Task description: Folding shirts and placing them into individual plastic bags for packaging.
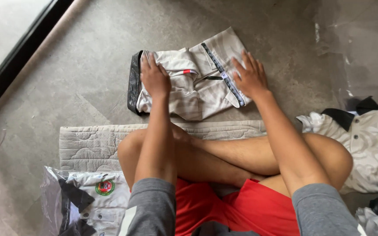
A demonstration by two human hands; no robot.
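Fingers of the left hand (154, 78) lie flat and spread, pressing down on the near-left part of the folded pale shirt (189, 87); they grip nothing, palm and pads resting on the cloth. Just past those fingertips runs the shirt's dark collar band (134, 81), lying along the left edge of the bundle. Fingers of the right hand (251, 78) are likewise open and splayed, flat on the right side of the same shirt, touching the dark striped trim (224, 74) that runs diagonally beneath them. Between the two hands the fabric is bunched and wrinkled, with a small red tab (190, 71) showing close to the left fingertips.

The shirt lies on the grey concrete floor (88, 65), beyond the person's crossed legs. To flatten it well, I judge both palms should keep even pressure and sweep outward from the middle, so the creases between them go out toward the edges and are not trapped; the collar side should stay square.

Nearer the body than the fingers lies a quilted grey mat (88, 144). Well below the left hand sits a bagged shirt (88, 196) with a round badge; off to the right of the right hand another loose shirt (372, 144) is spread.
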